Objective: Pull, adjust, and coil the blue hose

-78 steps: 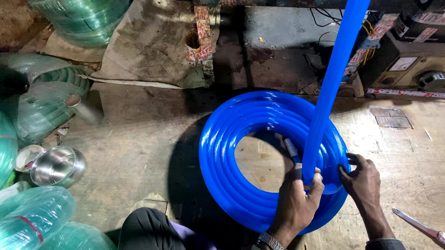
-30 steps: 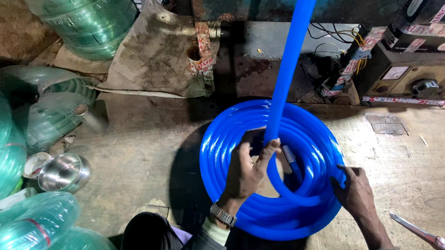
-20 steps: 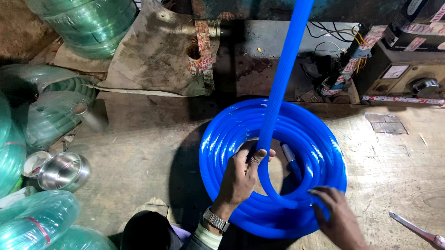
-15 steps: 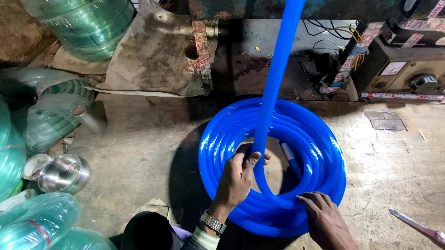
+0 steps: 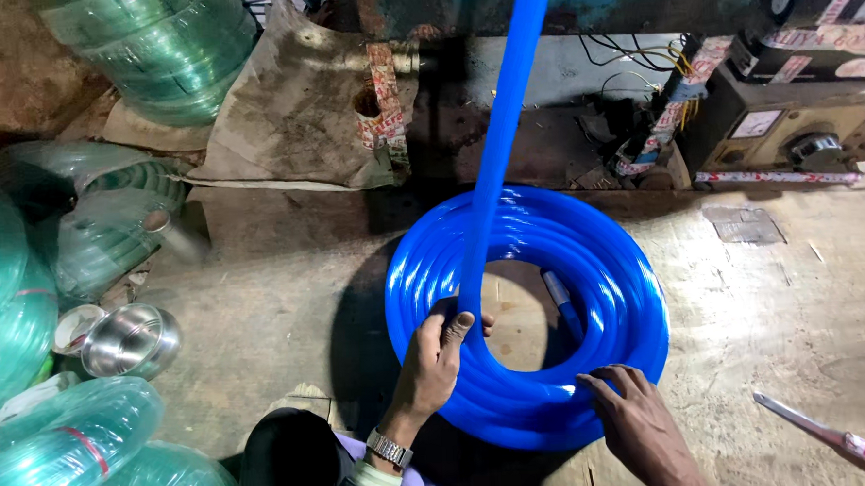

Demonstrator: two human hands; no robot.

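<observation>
A coil of glossy blue hose [image 5: 609, 274] lies flat on the dusty floor in front of me. One length of the same hose [image 5: 505, 123] rises from the coil's near-left side steeply up out of the top of the view. My left hand [image 5: 436, 359], with a wristwatch on its wrist, is closed round that rising length where it meets the coil. My right hand [image 5: 635, 421] rests with spread fingers on the coil's near rim, holding nothing. The hose's cut end [image 5: 559, 296] shows inside the ring.
Wrapped green hose coils [image 5: 63, 454] pile up at the left, with more [image 5: 161, 41] at the top left. A steel bowl [image 5: 131, 341] lies beside them. A machine box with wires [image 5: 786, 111] stands at the back right. A thin rod [image 5: 830, 437] lies at the lower right.
My left hand has carried the rising hose from the coil's right side round to its near left. My right hand slid from the right rim to the near rim and opened flat.
</observation>
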